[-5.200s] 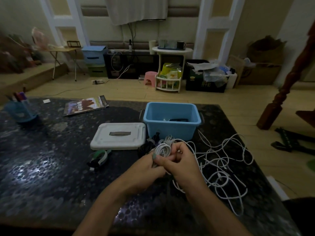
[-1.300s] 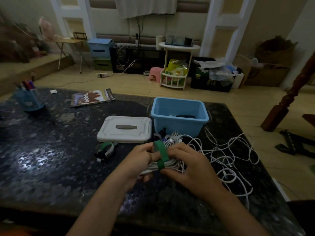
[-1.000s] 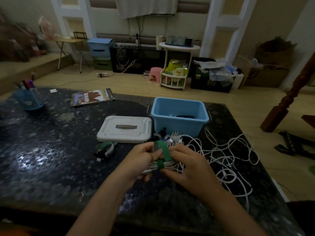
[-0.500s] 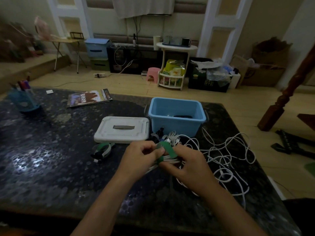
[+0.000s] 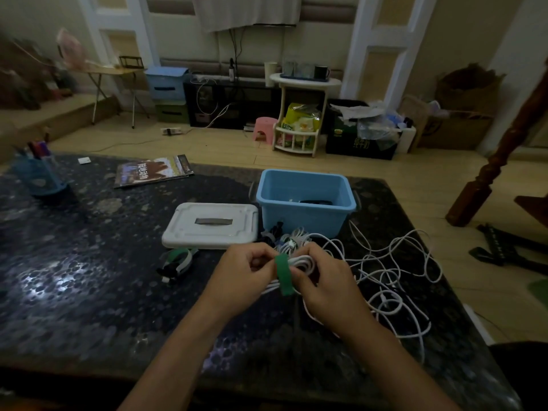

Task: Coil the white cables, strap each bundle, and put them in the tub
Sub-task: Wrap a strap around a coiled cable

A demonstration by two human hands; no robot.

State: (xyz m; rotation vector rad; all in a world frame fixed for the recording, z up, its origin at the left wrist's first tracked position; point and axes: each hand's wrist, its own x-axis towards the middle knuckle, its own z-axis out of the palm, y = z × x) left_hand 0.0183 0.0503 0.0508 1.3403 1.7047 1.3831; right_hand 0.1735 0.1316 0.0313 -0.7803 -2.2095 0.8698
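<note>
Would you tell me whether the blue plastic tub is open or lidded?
Open: the blue plastic tub has no lid on; the white lid lies beside it.

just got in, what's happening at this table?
A person is strapping a coiled white cable bundle over the dark table. Both hands, left hand and right hand, have a grip on the bundle, with a green strap wrapped round its middle. The blue tub stands open just beyond, its white lid beside it. A tangle of loose white cable lies to the right, not yet coiled.
</note>
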